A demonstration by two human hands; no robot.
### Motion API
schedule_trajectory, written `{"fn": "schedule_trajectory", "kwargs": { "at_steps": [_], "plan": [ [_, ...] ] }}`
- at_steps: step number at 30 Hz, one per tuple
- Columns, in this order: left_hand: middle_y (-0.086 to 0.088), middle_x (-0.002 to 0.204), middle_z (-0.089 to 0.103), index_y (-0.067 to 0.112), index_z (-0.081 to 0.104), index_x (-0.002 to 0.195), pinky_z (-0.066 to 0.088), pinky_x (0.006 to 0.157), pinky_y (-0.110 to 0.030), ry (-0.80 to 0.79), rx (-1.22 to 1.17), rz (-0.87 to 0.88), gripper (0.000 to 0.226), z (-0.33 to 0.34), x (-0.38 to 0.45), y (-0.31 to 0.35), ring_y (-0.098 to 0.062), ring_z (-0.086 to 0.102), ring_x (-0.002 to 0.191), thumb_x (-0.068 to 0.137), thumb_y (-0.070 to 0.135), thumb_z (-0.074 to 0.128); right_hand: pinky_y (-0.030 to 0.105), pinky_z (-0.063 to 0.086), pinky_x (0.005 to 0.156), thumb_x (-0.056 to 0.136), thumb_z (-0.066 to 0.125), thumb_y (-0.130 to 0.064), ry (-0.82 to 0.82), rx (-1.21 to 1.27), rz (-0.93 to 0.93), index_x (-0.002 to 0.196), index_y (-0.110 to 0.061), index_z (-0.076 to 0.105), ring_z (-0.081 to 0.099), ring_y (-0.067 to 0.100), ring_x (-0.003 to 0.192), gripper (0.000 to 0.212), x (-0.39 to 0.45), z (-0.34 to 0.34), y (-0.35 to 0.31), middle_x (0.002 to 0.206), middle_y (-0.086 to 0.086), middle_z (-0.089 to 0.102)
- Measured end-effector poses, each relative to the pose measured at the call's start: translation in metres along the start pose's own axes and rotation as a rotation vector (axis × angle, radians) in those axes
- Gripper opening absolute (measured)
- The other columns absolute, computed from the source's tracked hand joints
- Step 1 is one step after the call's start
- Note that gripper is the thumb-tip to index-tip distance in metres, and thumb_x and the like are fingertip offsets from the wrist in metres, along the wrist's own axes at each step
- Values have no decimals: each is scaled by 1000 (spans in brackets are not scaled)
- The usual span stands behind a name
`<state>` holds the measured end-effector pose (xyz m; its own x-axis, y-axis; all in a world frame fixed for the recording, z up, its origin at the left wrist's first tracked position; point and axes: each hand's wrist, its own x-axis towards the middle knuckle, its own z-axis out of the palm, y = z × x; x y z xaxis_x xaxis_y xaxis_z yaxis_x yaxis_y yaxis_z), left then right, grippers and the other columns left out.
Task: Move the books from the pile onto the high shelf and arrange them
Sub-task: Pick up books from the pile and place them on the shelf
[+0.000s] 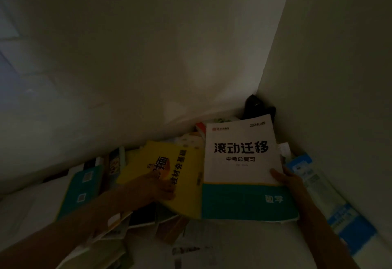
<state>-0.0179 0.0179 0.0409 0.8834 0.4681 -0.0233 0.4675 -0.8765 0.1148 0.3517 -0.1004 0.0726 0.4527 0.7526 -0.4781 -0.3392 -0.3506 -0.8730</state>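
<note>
My right hand (290, 180) grips the white book (241, 162) — "滚动迁移", "2024山西", "数学" — and my left hand (158, 186) holds the yellow book (169, 162) on the shelf (233, 245).

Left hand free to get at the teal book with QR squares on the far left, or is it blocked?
Probably yes, once it lets go. The left hand rests on the yellow paperback book, and the teal book with QR squares lies just beside it, cover exposed, nothing on top. The right hand holds the white-and-teal workbook.
</note>
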Motion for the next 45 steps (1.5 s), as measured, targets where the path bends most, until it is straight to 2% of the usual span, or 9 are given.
{"fn": "schedule_trajectory", "kwargs": {
  "at_steps": [3,7,14,18,25,30,34,40,45],
  "plan": [
    [1,140,46,38,25,142,33,102,-57,160,-20,-261,85,1,-18,-12,-29,38,130,71,30,71,35,53,68,75,74,-27,-113,-107,-12,132,-19,49,63,34,91,63,1,8,-11,105,8,64],
    [-16,146,31,25,28,139,36,106,-38,711,-566,-891,69,30,-13,11,-30,37,130,83,20,68,22,47,58,88,61,-10,-190,-194,11,140,-12,39,55,33,106,56,15,38,-17,138,13,43],
    [-14,114,59,0,55,116,46,84,-37,815,-1158,-1229,30,34,25,43,-30,57,104,87,2,60,23,52,54,86,62,-5,-276,-290,-42,121,-24,50,62,19,73,41,45,80,-34,87,-3,62],
    [-10,119,58,4,51,125,48,92,-47,887,-1355,-1342,47,34,35,47,-30,57,108,82,10,68,29,53,57,86,62,-7,-306,-284,-12,117,-26,51,65,23,76,38,53,79,-33,87,-1,64],
    [-10,89,65,9,60,91,54,74,-42,842,-1081,-1130,11,-37,13,34,-26,63,81,91,19,56,24,52,41,90,55,-8,-272,-178,49,125,-24,46,65,26,64,38,46,48,-31,88,9,63],
    [-20,64,58,1,55,60,48,67,-42,854,-644,-930,31,-153,24,22,-29,56,64,84,19,62,25,55,50,89,56,-6,-198,-117,-18,136,-14,44,66,30,74,49,30,32,-32,97,9,62],
    [-5,64,50,11,48,63,39,55,-25,556,-502,-821,30,-156,83,42,-20,51,63,83,26,65,30,45,78,87,60,-3,-142,-136,-18,141,-9,37,48,39,118,59,15,42,-13,140,12,40],
    [-7,80,54,9,57,99,47,71,-33,347,-828,-651,35,-68,141,75,-21,52,71,91,42,52,24,45,57,87,59,-3,-183,-116,-27,136,-8,44,56,16,74,51,8,45,1,119,7,52],
    [-31,125,51,-4,53,119,46,91,-54,423,-943,-1129,73,-2,81,35,-42,53,112,75,51,69,22,54,50,88,56,-1,-194,-78,27,131,-5,50,64,26,80,44,13,38,14,100,11,64]
  ]
}}
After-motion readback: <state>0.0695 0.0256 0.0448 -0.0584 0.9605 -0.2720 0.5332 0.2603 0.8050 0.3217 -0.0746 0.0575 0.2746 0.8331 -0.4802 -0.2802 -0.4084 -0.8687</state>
